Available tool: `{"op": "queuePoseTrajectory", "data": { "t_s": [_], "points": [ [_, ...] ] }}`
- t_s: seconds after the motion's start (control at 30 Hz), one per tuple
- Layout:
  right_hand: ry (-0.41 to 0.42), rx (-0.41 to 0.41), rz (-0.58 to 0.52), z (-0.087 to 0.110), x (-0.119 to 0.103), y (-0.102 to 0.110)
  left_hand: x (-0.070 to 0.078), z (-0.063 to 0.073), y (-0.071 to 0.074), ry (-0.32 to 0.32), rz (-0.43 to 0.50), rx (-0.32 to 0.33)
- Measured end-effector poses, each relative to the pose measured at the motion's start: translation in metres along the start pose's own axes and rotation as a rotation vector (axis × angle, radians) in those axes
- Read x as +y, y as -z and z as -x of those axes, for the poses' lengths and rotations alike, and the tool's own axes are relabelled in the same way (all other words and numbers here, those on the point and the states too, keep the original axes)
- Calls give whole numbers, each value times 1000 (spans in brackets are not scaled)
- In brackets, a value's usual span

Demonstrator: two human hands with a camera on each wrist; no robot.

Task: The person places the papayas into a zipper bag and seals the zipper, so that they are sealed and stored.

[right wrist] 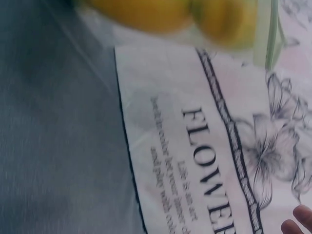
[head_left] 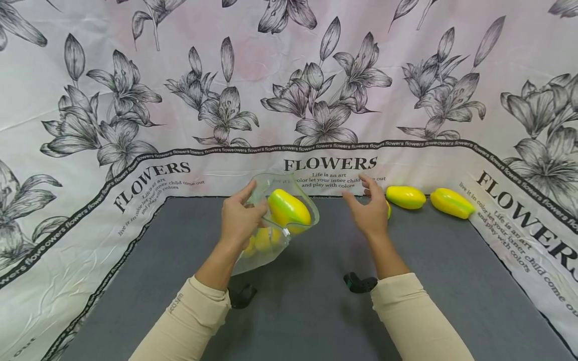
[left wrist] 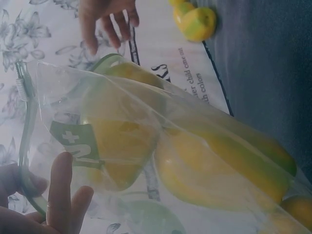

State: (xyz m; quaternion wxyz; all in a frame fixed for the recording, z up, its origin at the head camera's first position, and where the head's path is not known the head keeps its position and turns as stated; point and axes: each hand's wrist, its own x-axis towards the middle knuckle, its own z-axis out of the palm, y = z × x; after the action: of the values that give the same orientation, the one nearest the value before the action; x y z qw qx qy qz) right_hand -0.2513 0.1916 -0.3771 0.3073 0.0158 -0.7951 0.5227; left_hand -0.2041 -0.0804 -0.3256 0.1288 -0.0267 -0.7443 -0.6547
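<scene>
My left hand (head_left: 241, 213) grips the rim of a clear zip bag (head_left: 266, 258), lifted over the grey table. Inside the bag are several yellow-green fruits that look like papayas; the uppermost fruit (head_left: 289, 208) lies at the bag's mouth. In the left wrist view, fingers (left wrist: 61, 190) press along the bag's zip edge, beside a green printed label (left wrist: 75, 144). My right hand (head_left: 368, 208) is held apart from the bag, its fingers spread and loosely bent with nothing in them. Behind it, one more yellow-green fruit (head_left: 389, 209) is mostly hidden.
Two more yellow-green fruits, one at the back (head_left: 405, 197) and one nearer the right edge (head_left: 451, 203), lie on the grey table (head_left: 307, 311). A white cloth (head_left: 217, 173) printed with flowers and lettering rises behind the table and along both sides.
</scene>
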Motion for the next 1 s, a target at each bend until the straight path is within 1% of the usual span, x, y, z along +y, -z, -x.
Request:
{"op": "queuePoseTrajectory", "data": {
  "t_s": [0.1,0.17,0.4,0.63,0.87,1.0],
  "points": [
    [0,53,33,-4,8,5,0,0,0,4,-6,5],
    [1,69,43,-6,13,9,0,0,0,5,-8,4],
    [-45,70,100,-6,30,15,0,1,1,4,-15,11],
    [-156,81,141,-4,47,18,1,1,1,4,-14,13],
    [-252,150,158,1,72,13,0,1,1,9,-14,14],
    [-328,167,165,4,86,8,1,1,1,10,-7,12]
  ]
}}
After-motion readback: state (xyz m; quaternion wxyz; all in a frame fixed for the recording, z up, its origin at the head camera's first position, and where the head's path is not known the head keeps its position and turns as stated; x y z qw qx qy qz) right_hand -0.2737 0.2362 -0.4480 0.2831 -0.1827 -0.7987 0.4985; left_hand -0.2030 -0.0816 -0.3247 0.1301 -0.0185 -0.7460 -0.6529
